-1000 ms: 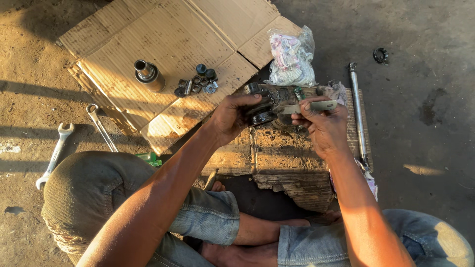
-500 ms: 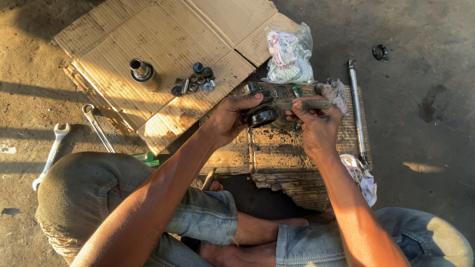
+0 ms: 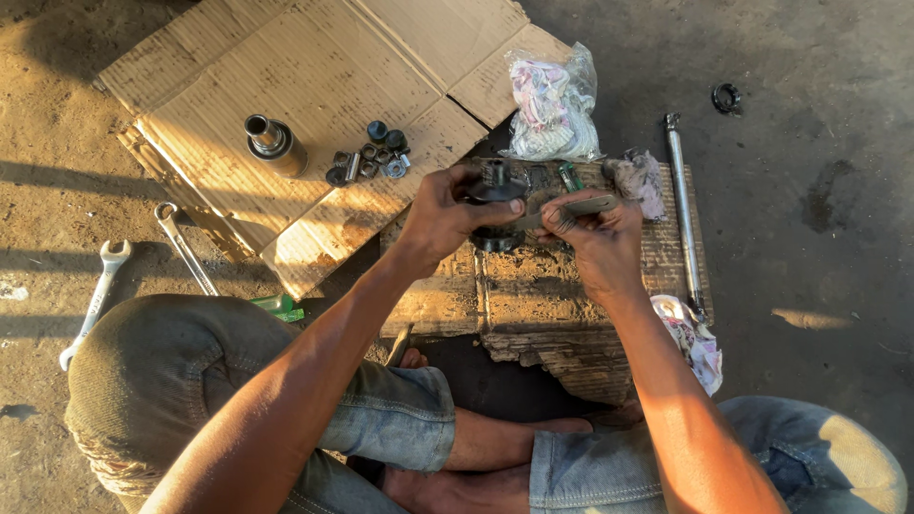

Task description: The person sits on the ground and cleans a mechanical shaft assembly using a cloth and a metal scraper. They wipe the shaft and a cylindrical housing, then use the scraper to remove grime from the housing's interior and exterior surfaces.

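Little has moved: both hands remain closed at the wooden block [image 3: 543,286]. Left hand [image 3: 443,214] clamps one dark gear part [image 3: 495,195]; right hand [image 3: 595,238] pinches one flat metal tool [image 3: 571,205]. A slip could drop the part onto dirt. Two wrenches [image 3: 95,300] lie left.

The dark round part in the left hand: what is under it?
Under the dark round part, held by the left hand, lies a worn wooden block on the ground. The right hand holds a flat metal tool against it. The part's underside is hidden.
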